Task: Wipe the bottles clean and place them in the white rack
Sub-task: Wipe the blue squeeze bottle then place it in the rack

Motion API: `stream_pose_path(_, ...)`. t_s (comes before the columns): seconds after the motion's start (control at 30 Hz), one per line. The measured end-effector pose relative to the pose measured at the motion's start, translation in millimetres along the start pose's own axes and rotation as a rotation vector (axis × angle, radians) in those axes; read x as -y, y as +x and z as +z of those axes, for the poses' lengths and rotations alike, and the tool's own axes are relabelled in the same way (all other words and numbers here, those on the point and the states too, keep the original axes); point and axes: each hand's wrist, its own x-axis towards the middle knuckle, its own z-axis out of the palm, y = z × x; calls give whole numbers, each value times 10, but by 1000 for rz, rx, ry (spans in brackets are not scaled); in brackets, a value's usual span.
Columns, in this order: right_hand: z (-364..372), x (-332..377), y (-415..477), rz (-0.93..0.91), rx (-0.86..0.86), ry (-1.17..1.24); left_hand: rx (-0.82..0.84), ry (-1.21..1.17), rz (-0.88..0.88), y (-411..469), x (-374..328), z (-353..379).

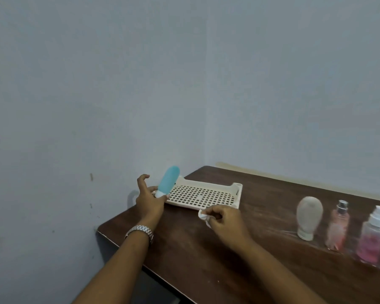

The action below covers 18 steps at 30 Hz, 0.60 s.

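Both forearms are reaching in from the bottom edge over a dark wooden table [206, 255], the left one wearing a metal watch [140, 230] at the wrist.

Left hand [148, 201] is gripping the blue bottle [168, 180] by its white cap end [159, 194]. The lower fingers and thumb are closing round that cap, while one finger [143, 177] is curling free above the grip. The bottle is pointing up and away from the fingers, tilting to the right, with its rounded blue end uppermost. It is hanging in the air, clear of the table.

Right hand [225, 220] is clenching round a crumpled white cloth [203, 216], with the wad poking out on the left of the curled fingertips. The cloth is sitting apart from the bottle, with bare table showing between the two hands.

White rack [239, 194], a shallow tray with a grid floor, is lying flat just beyond both sets of fingers. Its left end is sitting right behind the left hand's fingertips, and its near right corner is lying close above the right knuckles.

Well to the right of the right hand's fingers, three more bottles are standing in a row. Nearest is a beige squeeze bottle [309, 212] resting on its cap, then a slim pink spray bottle [337, 227], then a clear spray bottle with pink liquid [372, 238].
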Motion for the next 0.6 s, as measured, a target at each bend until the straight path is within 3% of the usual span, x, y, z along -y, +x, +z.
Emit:
stream_pose_path(0.17, 192, -6, 97, -37, 35, 31, -33, -26, -39, 185, 97, 229)
stream_pose_path(0.43, 188, -83, 39, -44, 68, 49, -106, 408, -38, 385, 221, 337)
stream_pose_path(0.6, 181, -45, -23, -96, 143, -41, -100, 509, -48, 377, 339, 387)
